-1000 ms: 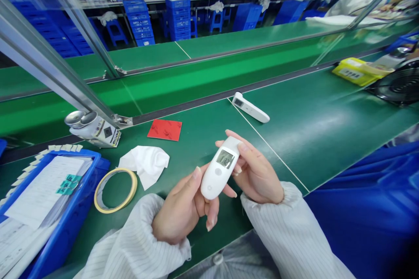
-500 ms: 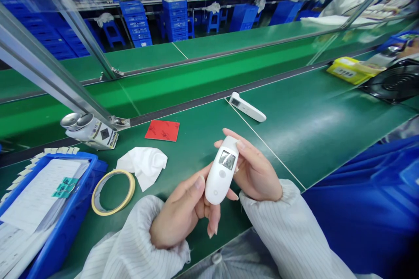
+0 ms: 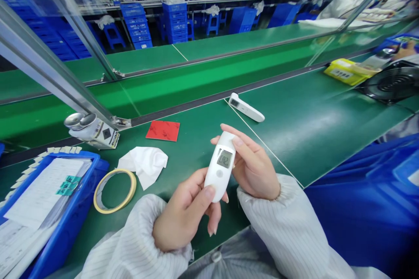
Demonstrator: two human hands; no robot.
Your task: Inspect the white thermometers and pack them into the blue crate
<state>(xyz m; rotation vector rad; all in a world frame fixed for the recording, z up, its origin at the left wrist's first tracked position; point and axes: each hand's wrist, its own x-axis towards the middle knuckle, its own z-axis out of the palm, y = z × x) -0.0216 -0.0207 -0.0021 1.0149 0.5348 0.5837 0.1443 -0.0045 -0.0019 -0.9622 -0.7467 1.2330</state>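
Both my hands hold a white handheld thermometer [image 3: 220, 169] upright over the green table [image 3: 310, 126], its small grey display lit and facing me. My left hand [image 3: 183, 213] grips its lower end, thumb pressed on the front. My right hand [image 3: 253, 168] wraps the upper end from the right, fingers curled behind the head. A second white thermometer [image 3: 246, 107] lies flat on the table farther back, untouched.
A red card [image 3: 163, 130], a crumpled white cloth [image 3: 144, 163] and a roll of tape [image 3: 115, 190] lie to the left. A blue tray [image 3: 65, 222] with papers sits at the left edge, a metal-topped device [image 3: 93, 130] behind it. A yellow box [image 3: 347, 71] and black fan [image 3: 391, 83] stand far right.
The thermometer has turned more upright and its display now faces me squarely. My left thumb has slid onto the front of its lower body.
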